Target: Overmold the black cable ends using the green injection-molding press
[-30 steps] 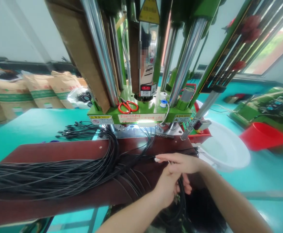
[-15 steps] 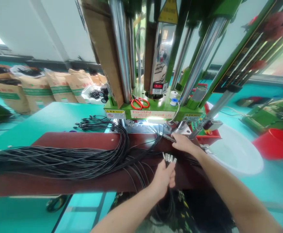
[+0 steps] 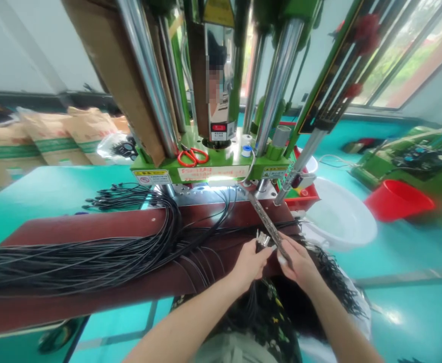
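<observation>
My left hand (image 3: 249,259) is closed around a small bunch of black cables, their silvery metal connectors (image 3: 263,238) poking up above the fingers. Below the hand, the cables hang toward my lap. In my right hand (image 3: 298,259) is the near end of a long, narrow metal bar (image 3: 264,217) with small recesses along it. The bar slants away toward the press bed, its far end near the lit gap under the green press (image 3: 213,171). Both hands are close together over the brown board. A large bundle of black cables (image 3: 103,259) lies along the board (image 3: 92,222).
Red-handled scissors (image 3: 192,157) and a blue-and-white spool (image 3: 246,150) rest on the press. To the right are a white basin (image 3: 342,217) and a red bucket (image 3: 398,200). Paper sacks (image 3: 54,136) stand at the back left. More black cable ends (image 3: 334,277) lie at the right.
My right hand has drawn the metal bar out from the press toward me, beside my left hand. The left hand keeps its bunch of cables. The view has shifted to the right.
</observation>
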